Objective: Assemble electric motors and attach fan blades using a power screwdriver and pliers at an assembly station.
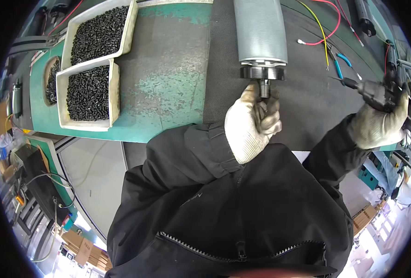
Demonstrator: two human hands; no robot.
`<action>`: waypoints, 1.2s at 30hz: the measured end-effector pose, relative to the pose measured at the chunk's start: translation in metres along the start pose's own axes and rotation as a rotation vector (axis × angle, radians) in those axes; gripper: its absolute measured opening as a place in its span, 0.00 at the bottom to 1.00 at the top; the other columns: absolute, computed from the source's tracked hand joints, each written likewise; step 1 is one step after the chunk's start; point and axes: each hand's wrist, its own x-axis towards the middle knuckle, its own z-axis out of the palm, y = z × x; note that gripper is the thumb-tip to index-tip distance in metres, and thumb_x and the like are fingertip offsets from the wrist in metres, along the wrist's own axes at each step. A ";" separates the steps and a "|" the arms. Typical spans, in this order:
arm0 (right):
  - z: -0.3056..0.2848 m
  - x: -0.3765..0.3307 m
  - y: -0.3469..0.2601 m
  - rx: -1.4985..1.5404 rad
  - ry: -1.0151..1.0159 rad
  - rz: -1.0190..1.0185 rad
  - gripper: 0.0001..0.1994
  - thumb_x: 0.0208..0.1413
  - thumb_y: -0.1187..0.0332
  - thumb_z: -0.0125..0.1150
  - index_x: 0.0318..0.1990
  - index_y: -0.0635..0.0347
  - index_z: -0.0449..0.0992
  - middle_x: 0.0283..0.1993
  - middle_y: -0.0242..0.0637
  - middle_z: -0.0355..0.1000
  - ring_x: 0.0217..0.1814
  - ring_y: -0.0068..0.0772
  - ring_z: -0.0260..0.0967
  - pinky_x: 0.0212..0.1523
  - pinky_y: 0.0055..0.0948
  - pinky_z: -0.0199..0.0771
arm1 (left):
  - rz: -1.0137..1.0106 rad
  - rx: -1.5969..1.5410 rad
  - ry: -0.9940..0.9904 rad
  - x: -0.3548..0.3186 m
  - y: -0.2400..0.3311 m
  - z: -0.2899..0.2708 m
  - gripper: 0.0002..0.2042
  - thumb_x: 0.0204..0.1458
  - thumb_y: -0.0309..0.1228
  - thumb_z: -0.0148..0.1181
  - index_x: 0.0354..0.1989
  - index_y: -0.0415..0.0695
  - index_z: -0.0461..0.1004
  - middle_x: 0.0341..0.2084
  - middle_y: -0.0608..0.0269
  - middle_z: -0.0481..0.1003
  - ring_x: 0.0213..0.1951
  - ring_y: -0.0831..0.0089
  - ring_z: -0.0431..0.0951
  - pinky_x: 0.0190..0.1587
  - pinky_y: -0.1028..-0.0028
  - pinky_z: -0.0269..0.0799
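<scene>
A grey metal roller (262,32) lies lengthwise on the bench, its black end ring (263,73) and threaded shaft (264,89) toward me. My left hand (252,123), in a whitish knit glove, is closed around the shaft's end, with fingers curled just below the ring. Whether a small part is also inside the fingers is hidden. At the right, my gloved right hand (381,125) is wrapped round a dark power screwdriver (376,95). The tool's thin bit points left, apart from the roller.
Two white bins of small black parts (114,99) (130,28) stand on the worn green bench top (168,92) at left. Blue-handled pliers (339,67), a yellow-green wire (323,34) and a red wire (339,18) lie right of the roller.
</scene>
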 end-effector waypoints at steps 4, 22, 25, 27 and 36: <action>-0.055 0.029 0.021 -0.909 0.266 -0.347 0.13 0.52 0.74 0.60 0.42 0.75 0.68 0.32 0.50 0.72 0.26 0.37 0.71 0.27 0.29 0.76 | -0.116 -0.048 -0.082 -0.006 0.015 -0.007 0.22 0.64 0.47 0.32 0.31 0.44 0.68 0.14 0.70 0.62 0.09 0.82 0.53 0.17 0.79 0.55; -0.126 0.031 0.103 -1.555 -0.560 -0.192 0.28 0.62 0.49 0.46 0.62 0.59 0.62 0.61 0.55 0.58 0.64 0.52 0.55 0.63 0.42 0.53 | 0.863 1.403 0.310 -0.172 0.149 0.018 0.17 0.58 0.38 0.50 0.43 0.34 0.70 0.29 0.60 0.74 0.26 0.76 0.75 0.28 0.79 0.70; -0.131 0.023 0.106 -1.393 -0.406 -0.121 0.26 0.62 0.50 0.46 0.59 0.61 0.65 0.60 0.56 0.59 0.61 0.53 0.58 0.61 0.42 0.57 | 1.567 1.899 1.215 -0.200 0.240 0.024 0.10 0.52 0.29 0.54 0.37 0.36 0.75 0.29 0.54 0.77 0.30 0.66 0.78 0.36 0.70 0.72; -0.145 0.022 0.114 -1.379 -0.268 -0.262 0.26 0.63 0.52 0.46 0.56 0.67 0.66 0.56 0.56 0.64 0.57 0.52 0.62 0.57 0.40 0.62 | 1.508 2.225 1.503 -0.226 0.315 0.003 0.10 0.52 0.34 0.55 0.36 0.42 0.77 0.31 0.50 0.78 0.36 0.54 0.78 0.41 0.64 0.73; -0.161 -0.039 0.101 -1.194 0.137 -0.015 0.26 0.64 0.52 0.44 0.53 0.71 0.67 0.45 0.48 0.69 0.45 0.39 0.68 0.49 0.32 0.69 | 0.810 2.415 1.841 -0.209 0.416 -0.033 0.17 0.47 0.42 0.58 0.38 0.40 0.77 0.36 0.46 0.77 0.42 0.52 0.77 0.48 0.62 0.71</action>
